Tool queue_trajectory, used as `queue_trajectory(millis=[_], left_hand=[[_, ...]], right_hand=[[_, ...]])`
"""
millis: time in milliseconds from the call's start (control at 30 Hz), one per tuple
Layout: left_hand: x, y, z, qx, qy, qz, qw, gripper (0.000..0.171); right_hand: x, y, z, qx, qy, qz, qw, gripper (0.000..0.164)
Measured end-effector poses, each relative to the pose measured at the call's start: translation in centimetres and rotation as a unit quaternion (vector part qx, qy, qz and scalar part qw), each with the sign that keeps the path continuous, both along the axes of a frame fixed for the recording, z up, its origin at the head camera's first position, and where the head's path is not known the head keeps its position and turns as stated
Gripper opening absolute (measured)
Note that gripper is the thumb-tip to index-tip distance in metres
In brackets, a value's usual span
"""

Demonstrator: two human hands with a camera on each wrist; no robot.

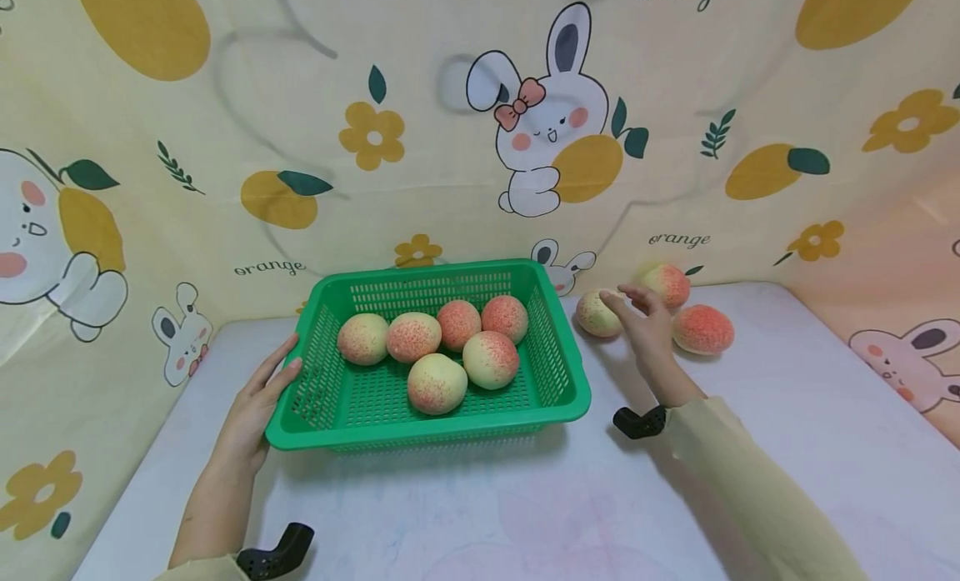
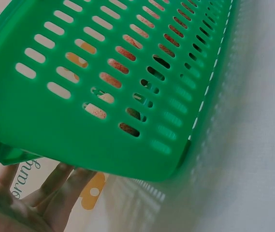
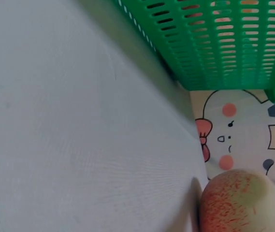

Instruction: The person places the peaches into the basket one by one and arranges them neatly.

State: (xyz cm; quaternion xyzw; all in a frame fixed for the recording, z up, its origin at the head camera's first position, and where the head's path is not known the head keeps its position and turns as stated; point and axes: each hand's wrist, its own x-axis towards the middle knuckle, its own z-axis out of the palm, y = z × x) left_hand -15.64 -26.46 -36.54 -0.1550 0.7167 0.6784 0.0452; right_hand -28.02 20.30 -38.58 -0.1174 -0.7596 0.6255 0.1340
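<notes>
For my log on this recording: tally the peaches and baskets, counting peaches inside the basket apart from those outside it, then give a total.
Basketed peaches: 6
Loose peaches: 3
Basket: 1
Total: 10

A pale, whitish table (image 1: 420,523) with faint pinkish patches fills the lower part of the head view. A green basket (image 1: 427,438) sits on it at centre. Right of centre lie three peach-like fruits: a pale one (image 1: 596,317) near the basket, a two-toned one (image 1: 668,284) at the back edge, a redder one (image 1: 703,329) farthest right.
</notes>
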Motion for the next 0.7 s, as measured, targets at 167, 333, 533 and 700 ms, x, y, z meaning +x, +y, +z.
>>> queue_trajectory(millis=[167,333,533,700], left_hand=[[0.0,0.0,0.0,0.001,0.008,-0.003,1.0,0.063],[0.1,0.0,0.0,0.0,0.011,0.0,0.9999,0.063],[0.1,0.0,0.0,0.0,0.009,0.003,1.0,0.063],[0.1,0.0,0.0,0.002,0.011,0.0,0.9999,0.064]], right_hand=[[-0.5,0.1,-0.5,0.006,-0.028,0.027,0.999,0.07],[-0.9,0.0,-0.9,0.012,-0.038,0.057,0.998,0.076],[-1.1,-0.1,-1.1,0.011,-0.061,0.066,0.996,0.078],[-1.2,-0.2,-1.1,0.009,-0.076,0.068,0.995,0.08]])
